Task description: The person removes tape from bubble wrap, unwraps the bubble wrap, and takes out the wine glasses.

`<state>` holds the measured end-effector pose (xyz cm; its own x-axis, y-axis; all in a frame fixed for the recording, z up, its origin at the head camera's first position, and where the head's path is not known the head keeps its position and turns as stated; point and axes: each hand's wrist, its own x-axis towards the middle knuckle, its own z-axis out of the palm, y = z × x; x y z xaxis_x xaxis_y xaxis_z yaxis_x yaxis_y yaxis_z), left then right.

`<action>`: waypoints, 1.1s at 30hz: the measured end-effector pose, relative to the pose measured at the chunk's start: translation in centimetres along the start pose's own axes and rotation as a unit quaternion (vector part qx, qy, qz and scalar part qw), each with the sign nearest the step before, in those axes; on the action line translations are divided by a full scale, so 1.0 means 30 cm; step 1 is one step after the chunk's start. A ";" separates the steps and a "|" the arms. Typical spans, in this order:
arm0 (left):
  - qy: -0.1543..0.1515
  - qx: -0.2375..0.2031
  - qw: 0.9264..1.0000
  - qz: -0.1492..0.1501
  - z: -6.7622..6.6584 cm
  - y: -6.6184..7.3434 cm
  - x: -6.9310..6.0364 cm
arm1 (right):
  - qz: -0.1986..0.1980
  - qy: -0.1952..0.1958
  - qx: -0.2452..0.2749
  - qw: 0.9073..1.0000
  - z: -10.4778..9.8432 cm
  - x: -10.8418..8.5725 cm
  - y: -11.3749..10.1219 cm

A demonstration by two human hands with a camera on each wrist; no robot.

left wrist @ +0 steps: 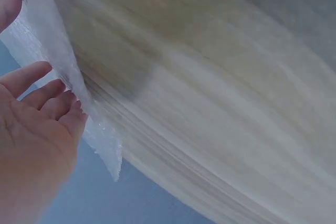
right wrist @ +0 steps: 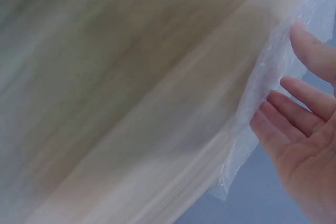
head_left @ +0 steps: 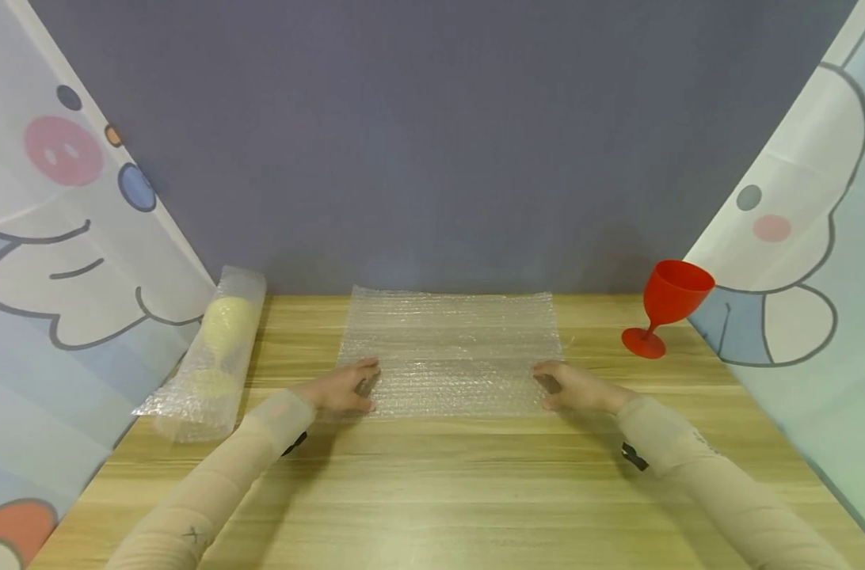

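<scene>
A clear sheet of bubble wrap (head_left: 450,348) lies flat on the wooden table. At its near left corner is my left hand (head_left: 341,388), fingers loosely bent and thumb apart, touching the sheet. My right hand (head_left: 571,386) touches the sheet's right edge in much the same way. In the left wrist view the fingertips (left wrist: 67,90) meet the film's edge. The right wrist view has fingers (right wrist: 281,116) against the film, with the thumb spread away from them. Neither hand is curled round anything.
On the right stands a red plastic goblet (head_left: 673,293), upright. Over on the left lies a pale yellow goblet (head_left: 226,324) rolled in bubble wrap (head_left: 190,404). A grey wall (head_left: 447,142) closes off the back, and cartoon-printed cloths (head_left: 782,237) line both sides of the table (head_left: 432,491).
</scene>
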<state>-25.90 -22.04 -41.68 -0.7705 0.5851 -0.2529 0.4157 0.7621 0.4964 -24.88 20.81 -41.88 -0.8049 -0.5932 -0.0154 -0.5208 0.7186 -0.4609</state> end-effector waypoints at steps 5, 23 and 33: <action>0.002 -0.013 1.000 -0.013 0.005 -0.018 0.008 | -0.002 -0.006 -0.004 1.000 -0.008 0.007 0.008; 0.035 0.002 0.999 0.008 -0.008 -0.035 -0.023 | 0.011 -0.011 0.003 1.000 -0.011 0.038 0.026; 0.137 0.068 0.988 -0.033 -0.142 -0.037 -0.246 | 0.004 -0.009 -0.005 1.000 -0.021 0.028 0.026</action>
<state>-22.74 -28.39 -36.84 -0.8921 0.4502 -0.0380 0.4069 0.8371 0.3656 -26.14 21.10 -41.69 -0.8038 -0.5938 -0.0361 -0.5168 0.7270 -0.4521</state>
